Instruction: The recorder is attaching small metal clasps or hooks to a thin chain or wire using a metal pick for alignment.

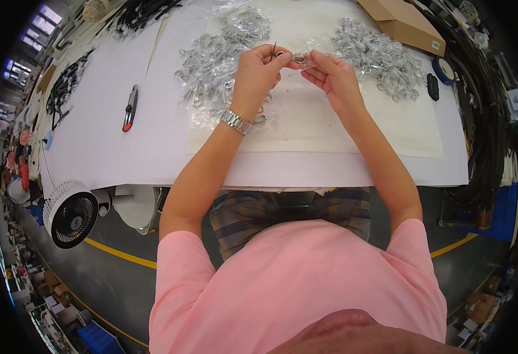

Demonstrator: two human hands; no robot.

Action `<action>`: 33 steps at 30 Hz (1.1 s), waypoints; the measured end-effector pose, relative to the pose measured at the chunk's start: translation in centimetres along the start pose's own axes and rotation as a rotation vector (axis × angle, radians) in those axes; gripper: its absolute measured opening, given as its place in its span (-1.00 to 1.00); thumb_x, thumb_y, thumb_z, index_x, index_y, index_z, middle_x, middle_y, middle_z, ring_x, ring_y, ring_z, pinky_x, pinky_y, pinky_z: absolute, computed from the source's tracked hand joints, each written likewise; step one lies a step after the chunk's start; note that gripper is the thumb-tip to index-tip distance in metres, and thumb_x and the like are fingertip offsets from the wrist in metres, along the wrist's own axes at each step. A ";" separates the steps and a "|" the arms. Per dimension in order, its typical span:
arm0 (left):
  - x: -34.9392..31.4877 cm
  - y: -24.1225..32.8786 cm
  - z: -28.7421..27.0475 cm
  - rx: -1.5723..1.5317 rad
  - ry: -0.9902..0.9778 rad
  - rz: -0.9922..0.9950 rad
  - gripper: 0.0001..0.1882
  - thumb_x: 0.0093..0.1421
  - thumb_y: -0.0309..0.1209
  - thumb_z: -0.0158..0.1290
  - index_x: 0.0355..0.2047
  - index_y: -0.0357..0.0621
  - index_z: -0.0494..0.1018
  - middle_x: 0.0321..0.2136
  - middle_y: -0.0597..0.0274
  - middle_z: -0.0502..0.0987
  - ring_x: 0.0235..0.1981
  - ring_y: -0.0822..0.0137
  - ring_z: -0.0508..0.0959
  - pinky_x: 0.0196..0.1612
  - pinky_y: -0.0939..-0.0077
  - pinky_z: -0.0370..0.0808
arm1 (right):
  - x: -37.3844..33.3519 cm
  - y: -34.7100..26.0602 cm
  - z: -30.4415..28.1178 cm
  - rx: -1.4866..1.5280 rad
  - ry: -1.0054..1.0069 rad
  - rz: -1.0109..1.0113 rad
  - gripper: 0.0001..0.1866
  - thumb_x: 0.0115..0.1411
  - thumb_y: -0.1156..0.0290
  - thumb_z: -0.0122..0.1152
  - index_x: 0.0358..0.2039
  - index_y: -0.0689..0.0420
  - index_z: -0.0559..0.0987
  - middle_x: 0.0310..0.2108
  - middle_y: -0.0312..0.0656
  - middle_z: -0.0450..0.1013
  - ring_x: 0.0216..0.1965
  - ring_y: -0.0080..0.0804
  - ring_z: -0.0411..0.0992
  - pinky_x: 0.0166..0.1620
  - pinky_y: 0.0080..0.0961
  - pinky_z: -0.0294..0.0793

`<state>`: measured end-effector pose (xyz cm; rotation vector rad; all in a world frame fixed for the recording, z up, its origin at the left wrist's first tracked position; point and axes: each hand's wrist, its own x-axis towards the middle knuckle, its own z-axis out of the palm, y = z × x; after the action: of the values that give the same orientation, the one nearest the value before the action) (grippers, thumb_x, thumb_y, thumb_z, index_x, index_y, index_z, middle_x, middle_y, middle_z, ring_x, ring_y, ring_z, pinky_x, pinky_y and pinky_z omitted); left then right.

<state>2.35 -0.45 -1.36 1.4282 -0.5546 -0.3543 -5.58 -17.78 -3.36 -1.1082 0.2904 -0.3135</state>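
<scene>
My left hand, with a metal-band watch on its wrist, is closed around a small silvery metal clasp. A thin dark pointed thing sticks up between the same fingers; its kind is unclear. My right hand pinches clear plastic wrapping at the clasp's other end. Both hands are raised over the white table between two heaps. The left heap and right heap consist of similar metal pieces, many in clear plastic.
A utility knife lies on the table at left, near bundles of black straps. A cardboard box, blue tape roll and small black object are at right. A fan stands at the front left.
</scene>
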 end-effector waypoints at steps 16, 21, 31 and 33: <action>0.3 -0.3 -0.3 0.350 0.023 0.050 -0.78 0.31 -0.30 0.20 -0.34 -0.23 0.57 -0.52 0.29 0.66 -0.66 0.69 0.27 -0.61 0.70 0.18 | -0.1 0.1 0.1 0.040 -0.061 -0.043 -0.74 0.43 0.42 0.17 0.00 0.35 0.57 -0.05 -0.01 0.63 -0.04 -0.31 0.64 0.13 -0.37 0.65; 0.3 -0.4 -0.6 0.284 0.045 -0.019 -0.74 0.21 -0.28 0.30 -0.48 -0.23 0.60 -0.62 0.35 0.61 -0.66 0.63 0.33 -0.54 0.61 0.26 | -0.2 0.0 0.4 0.062 -0.064 -0.049 -0.72 0.43 0.44 0.15 0.02 0.38 0.56 -0.03 0.02 0.62 -0.03 -0.29 0.64 0.14 -0.35 0.65; -0.3 -0.5 0.4 -0.015 -0.020 -0.136 -0.72 0.30 -0.24 0.27 -0.44 -0.20 0.58 -0.56 0.36 0.57 -0.68 0.68 0.25 -0.64 0.70 0.09 | -0.2 0.9 0.8 0.099 -0.219 -0.048 -0.71 0.42 0.40 0.19 0.05 0.29 0.58 0.01 -0.05 0.61 -0.03 -0.37 0.61 0.14 -0.41 0.62; -0.2 -0.4 0.2 -0.021 -0.039 -0.133 -0.71 0.31 -0.23 0.26 -0.43 -0.19 0.59 -0.56 0.36 0.58 -0.69 0.68 0.24 -0.65 0.70 0.08 | -0.1 1.0 0.8 0.086 -0.248 -0.034 -0.71 0.42 0.39 0.20 0.05 0.29 0.58 0.01 -0.06 0.61 -0.03 -0.38 0.61 0.12 -0.42 0.62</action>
<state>2.10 -0.53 -1.75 1.4443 -0.4873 -0.4927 -5.24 -16.67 -3.89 -1.0557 0.0381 -0.2137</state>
